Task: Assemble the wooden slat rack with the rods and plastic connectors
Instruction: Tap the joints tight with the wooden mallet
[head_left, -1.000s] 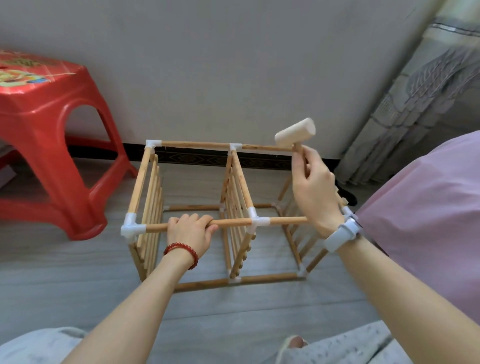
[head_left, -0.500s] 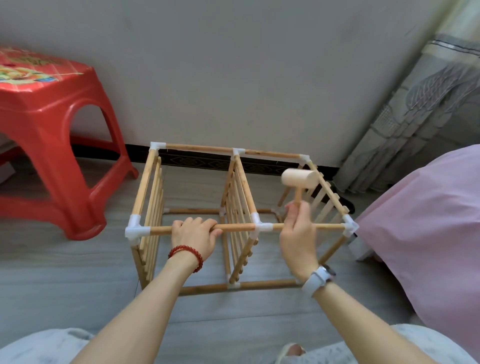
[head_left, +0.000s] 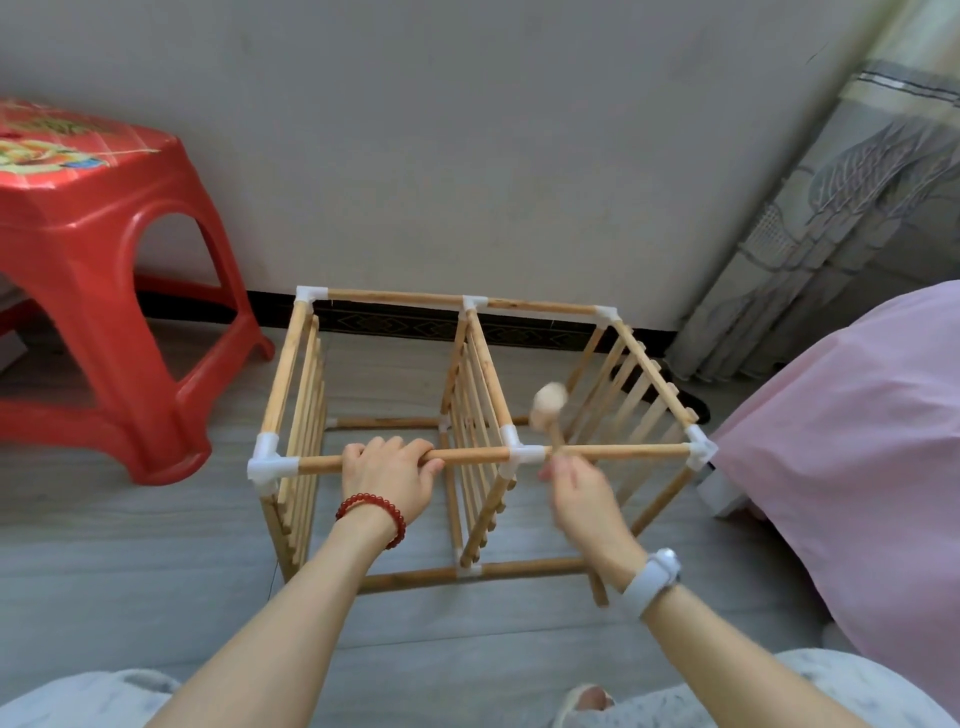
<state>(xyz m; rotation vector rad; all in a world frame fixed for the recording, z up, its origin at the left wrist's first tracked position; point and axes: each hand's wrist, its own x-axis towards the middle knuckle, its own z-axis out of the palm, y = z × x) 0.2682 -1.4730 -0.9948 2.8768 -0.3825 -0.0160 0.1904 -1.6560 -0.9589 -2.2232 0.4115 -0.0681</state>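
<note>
The wooden slat rack (head_left: 467, 441) stands on the floor (head_left: 156, 571) just ahead of both hands. Its near top rod (head_left: 467, 456) runs left to right. The left hand (head_left: 390, 475) wraps this rod. The right hand (head_left: 576, 483), blurred, grips a pale wooden mallet (head_left: 548, 405), nearest the white plastic middle connector (head_left: 522, 453). Beyond stand round rods, flat slats and glossy corner pieces.
</note>
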